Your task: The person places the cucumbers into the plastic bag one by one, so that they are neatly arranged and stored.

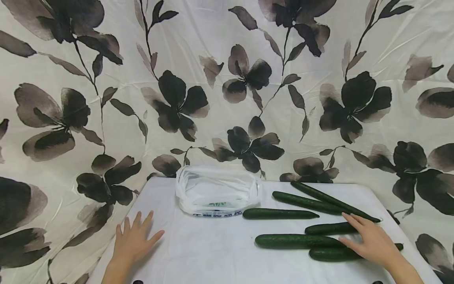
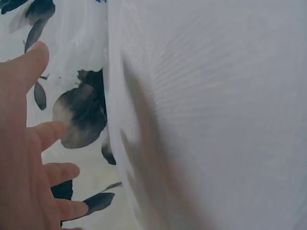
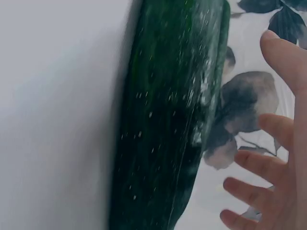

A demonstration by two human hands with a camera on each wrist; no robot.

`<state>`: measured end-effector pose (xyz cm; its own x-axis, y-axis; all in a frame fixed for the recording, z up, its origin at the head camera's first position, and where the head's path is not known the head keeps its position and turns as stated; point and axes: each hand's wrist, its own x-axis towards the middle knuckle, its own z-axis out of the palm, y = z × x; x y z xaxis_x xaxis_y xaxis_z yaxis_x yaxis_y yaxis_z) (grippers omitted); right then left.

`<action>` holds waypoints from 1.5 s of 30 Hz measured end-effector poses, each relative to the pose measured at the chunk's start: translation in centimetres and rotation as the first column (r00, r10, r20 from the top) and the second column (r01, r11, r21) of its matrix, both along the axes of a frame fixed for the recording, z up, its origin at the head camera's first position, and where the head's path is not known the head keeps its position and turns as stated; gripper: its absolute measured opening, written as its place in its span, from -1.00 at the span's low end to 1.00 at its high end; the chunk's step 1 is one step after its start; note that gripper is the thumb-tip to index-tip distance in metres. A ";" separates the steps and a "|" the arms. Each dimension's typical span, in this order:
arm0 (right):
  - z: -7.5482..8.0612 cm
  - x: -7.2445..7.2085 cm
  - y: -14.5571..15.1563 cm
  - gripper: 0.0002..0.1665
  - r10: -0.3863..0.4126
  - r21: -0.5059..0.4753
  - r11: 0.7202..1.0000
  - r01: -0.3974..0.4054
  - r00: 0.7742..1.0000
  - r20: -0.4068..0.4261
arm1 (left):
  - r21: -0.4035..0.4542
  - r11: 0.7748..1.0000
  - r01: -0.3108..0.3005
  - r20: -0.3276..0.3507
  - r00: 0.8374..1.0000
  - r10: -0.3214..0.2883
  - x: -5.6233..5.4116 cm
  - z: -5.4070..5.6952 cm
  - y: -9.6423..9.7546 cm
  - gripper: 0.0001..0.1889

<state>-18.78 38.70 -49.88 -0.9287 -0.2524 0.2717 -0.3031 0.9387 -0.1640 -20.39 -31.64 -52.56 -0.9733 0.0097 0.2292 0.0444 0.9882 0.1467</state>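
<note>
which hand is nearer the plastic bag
Left. The left hand is off the bag's near left side; the right hand is over the cucumbers, farther off to the bag's right.

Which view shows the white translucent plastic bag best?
The head view: the white translucent plastic bag shows whole, blue print included. The left wrist view has blue marks at its top edge, possibly the bag's; the right wrist view shows none of it.

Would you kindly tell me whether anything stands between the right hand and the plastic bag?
Yes: several cucumbers lie on the table between the right hand and the plastic bag, one ending beside it.
</note>
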 end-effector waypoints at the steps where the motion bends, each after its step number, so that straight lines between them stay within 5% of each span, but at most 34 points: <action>1: -0.1 0.1 -0.2 -0.07 0.004 -0.019 1.000 -0.004 1.000 -0.004 | 0.011 1.000 0.005 0.005 1.000 -0.005 0.1 0.0 0.1 -0.12; 17: -0.2 -0.3 -5.8 -0.42 0.054 -0.154 0.987 -0.055 0.999 -0.006 | 0.261 0.964 0.058 0.012 0.998 -0.063 0.0 0.2 2.1 -0.50; 25: -1.1 -1.1 -8.7 -0.44 0.108 -0.172 0.979 -0.111 0.994 -0.025 | 0.391 0.919 0.056 0.040 0.996 -0.078 -0.5 -0.3 2.9 -0.55; 30: -1.6 -1.7 -10.4 -0.42 0.150 -0.198 0.968 -0.154 0.988 -0.037 | 0.489 0.871 0.039 0.087 0.992 -0.094 -0.6 -0.3 3.6 -0.56; 35: -1.9 -1.9 -12.0 -0.39 0.169 -0.226 0.961 -0.161 0.986 0.015 | 0.568 0.822 0.053 0.084 0.989 -0.122 -0.7 -0.5 4.4 -0.59; 45: -2.8 -1.9 -14.2 -0.32 0.209 -0.261 0.948 -0.181 0.974 0.084 | 0.629 0.770 0.109 0.051 0.982 -0.180 -0.9 -1.4 5.1 -0.62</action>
